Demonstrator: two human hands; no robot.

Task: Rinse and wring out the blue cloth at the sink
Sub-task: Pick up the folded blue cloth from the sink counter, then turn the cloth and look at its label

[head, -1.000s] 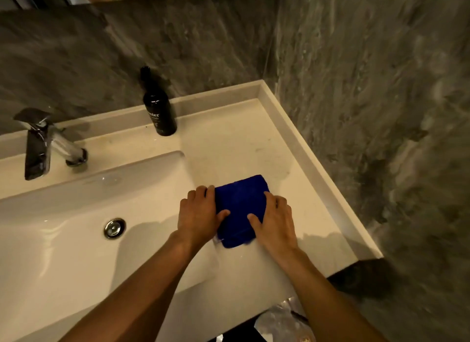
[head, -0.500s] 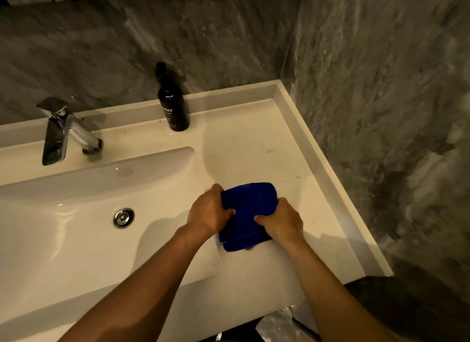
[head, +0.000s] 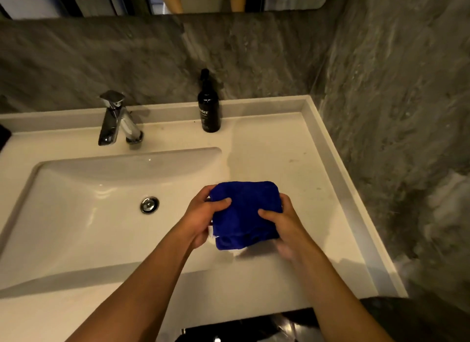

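We grip the folded blue cloth (head: 245,212) with both hands, left hand (head: 203,214) and right hand (head: 282,222), fingers curled round it, above the table (head: 292,150) by the sink (head: 76,214) basin's right edge; wringing here risks water spilling onto the table.

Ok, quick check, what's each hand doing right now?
Left hand: grips the left edge of the folded blue cloth, thumb on top.
Right hand: grips the cloth's right edge, thumb on top.

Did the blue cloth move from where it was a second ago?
Yes. The folded blue cloth was flat on the white counter; now both hands hold it up, nearer the round metal drain.
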